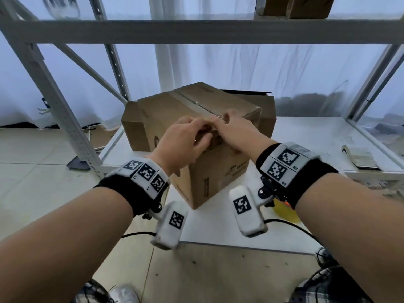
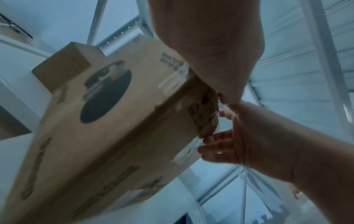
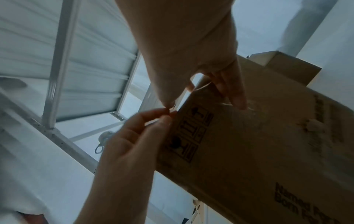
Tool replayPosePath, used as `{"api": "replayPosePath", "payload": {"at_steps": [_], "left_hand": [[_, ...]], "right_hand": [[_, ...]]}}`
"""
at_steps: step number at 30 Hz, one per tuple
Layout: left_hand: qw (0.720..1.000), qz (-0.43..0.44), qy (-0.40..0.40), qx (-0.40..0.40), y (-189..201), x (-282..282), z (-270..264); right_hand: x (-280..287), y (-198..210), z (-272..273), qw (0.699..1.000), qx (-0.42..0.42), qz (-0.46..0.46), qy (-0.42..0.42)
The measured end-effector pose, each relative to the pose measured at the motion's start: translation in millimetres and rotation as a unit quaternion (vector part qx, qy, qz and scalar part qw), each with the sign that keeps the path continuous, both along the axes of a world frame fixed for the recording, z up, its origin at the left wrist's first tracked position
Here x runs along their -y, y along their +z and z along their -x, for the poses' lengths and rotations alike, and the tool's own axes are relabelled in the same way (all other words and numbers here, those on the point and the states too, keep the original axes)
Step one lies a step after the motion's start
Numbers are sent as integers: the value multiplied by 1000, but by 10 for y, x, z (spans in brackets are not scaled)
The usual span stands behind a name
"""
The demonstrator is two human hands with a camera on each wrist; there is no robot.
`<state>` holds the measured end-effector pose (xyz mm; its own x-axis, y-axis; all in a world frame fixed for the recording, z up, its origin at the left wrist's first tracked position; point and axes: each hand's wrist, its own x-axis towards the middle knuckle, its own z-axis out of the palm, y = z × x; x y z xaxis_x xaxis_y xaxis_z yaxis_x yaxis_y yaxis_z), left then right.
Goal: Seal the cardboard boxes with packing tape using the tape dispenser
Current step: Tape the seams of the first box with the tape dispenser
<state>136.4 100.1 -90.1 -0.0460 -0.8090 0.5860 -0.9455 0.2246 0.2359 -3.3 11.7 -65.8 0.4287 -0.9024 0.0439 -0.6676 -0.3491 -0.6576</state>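
Note:
A closed cardboard box (image 1: 175, 110) stands corner-on toward me on the white shelf (image 1: 310, 136). A strip of clear packing tape (image 1: 192, 101) runs along its top seam and over the near edge. Both hands meet at that near top edge. My left hand (image 1: 197, 131) has its fingers curled, and its thumb and forefinger (image 3: 166, 112) pinch the tape's edge at the box corner. My right hand (image 1: 225, 122) lays straight fingers (image 3: 236, 98) on the tape on the box's side (image 3: 249, 151). In the left wrist view the tape end (image 2: 186, 152) glints below the right fingers (image 2: 210, 140). A yellow tape dispenser (image 1: 284, 212) lies partly hidden under my right wrist.
A second brown box (image 1: 131, 130) stands right behind the first. A stack of paper (image 1: 363, 159) lies at the shelf's right edge. Grey rack uprights (image 1: 54, 110) and a crossbeam (image 1: 196, 31) frame the shelf. Another box (image 1: 299, 6) sits on the level above.

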Motion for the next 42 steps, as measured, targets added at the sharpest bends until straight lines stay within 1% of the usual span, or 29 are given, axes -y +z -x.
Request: {"api": "replayPosePath", "payload": {"at_steps": [2,4,5,6,7,9,10,11,13,14,15,16,17,19,20,22,25,26,27,28,30,31,32,34,36,37,39,41,42], "left_hand": [[997,-35,-15,-70,77,-23,-13],[993,-56,-1,-99,119,-5,-173],[993,-73,26,-88,125,5,-300],[991,-106,64,-58,119,12,-419],[982,-151,108,-29,102,17,-514],[960,-224,165,-20,65,35,-574],[958,-231,170,-30,43,63,-539],[959,-226,166,-41,17,103,-482],[964,-210,146,-75,-17,198,-339],[965,-206,137,-92,-1,230,-274],[965,-202,132,-98,10,263,-263],[967,-202,129,-86,27,283,-277],[968,-205,128,-64,44,297,-309],[968,-223,118,-15,68,307,-389],[966,-233,111,9,66,304,-419],[961,-247,116,35,53,297,-478],[948,-248,198,7,38,272,-651],[943,-248,220,-3,26,257,-708],[944,-242,223,-12,19,237,-735],[951,-230,205,-31,9,225,-731],[968,-187,145,-84,-6,194,-595],[975,-159,123,-98,-22,178,-497],[981,-127,109,-101,-41,162,-396],[987,-79,92,-106,-79,125,-187],[991,-65,84,-84,-79,110,-27],[991,-75,89,-59,-51,104,32],[989,-105,100,-15,12,73,98],[989,-113,100,-1,46,27,123],[990,-107,97,3,52,-22,126]], "right_hand": [[-14,-14,-23,1000,-19,-9,15],[-5,-36,6,999,-41,-6,21],[-6,-52,11,998,-54,-4,26],[-8,-75,12,998,-57,-4,32],[-4,-85,7,998,-48,-14,35],[27,-67,-23,999,-23,-29,35],[38,-36,-33,999,-41,-5,35],[27,12,-36,995,-84,51,34],[-39,105,-25,968,-162,189,38],[-91,143,-7,954,-192,223,49],[-138,169,9,945,-223,230,62],[-156,170,20,936,-253,231,75],[-145,157,31,928,-277,231,89],[-75,136,49,918,-295,239,117],[-48,143,68,916,-295,239,128],[32,153,160,928,-270,215,138],[256,126,433,963,-196,139,126],[336,105,537,971,-173,122,109],[391,77,623,975,-167,121,84],[426,46,686,974,-176,135,49],[420,-22,703,952,-231,197,-30],[390,-44,662,949,-225,212,-56],[342,-49,601,958,-193,200,-68],[238,-33,473,984,-99,139,-53],[122,-1,353,996,-41,82,-14],[76,8,306,998,-29,60,6],[17,2,264,999,-32,24,33],[21,-6,286,998,-46,6,40],[16,0,290,998,-58,11,37]]}}
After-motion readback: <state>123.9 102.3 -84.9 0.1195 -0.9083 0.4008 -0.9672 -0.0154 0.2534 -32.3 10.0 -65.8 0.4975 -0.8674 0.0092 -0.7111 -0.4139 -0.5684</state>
